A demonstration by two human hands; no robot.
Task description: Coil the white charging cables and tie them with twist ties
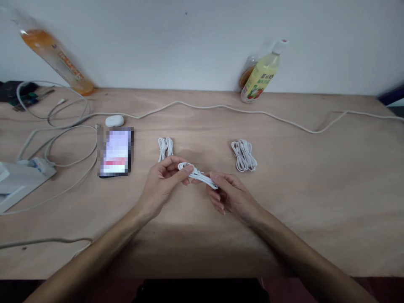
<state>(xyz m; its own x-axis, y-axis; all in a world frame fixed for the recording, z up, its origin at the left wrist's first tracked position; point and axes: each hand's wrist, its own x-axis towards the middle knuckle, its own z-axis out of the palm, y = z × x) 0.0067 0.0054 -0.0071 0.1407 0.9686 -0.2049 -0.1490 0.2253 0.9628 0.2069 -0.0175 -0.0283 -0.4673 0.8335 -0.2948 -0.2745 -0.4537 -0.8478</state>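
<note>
A folded bundle of white cable (198, 174) is held above the wooden table between both hands. My left hand (167, 174) pinches its left end, thumb on top. At the bundle's right end, the thumb and fingers of my right hand (229, 189) close on the cable, with the lower fingers curled beneath. Just behind my left hand lie white coiled cables (166, 147), partly hidden by it. Another group of coiled white cables (244, 155) rests on the table to the right, beyond my right hand.
A phone (116, 151) and white earbud case (114, 121) lie left, near tangled cables and a white box (22, 185). An orange bottle (57, 61) and yellow bottle (261, 75) stand by the wall. A long white cable (205, 107) crosses the table's back.
</note>
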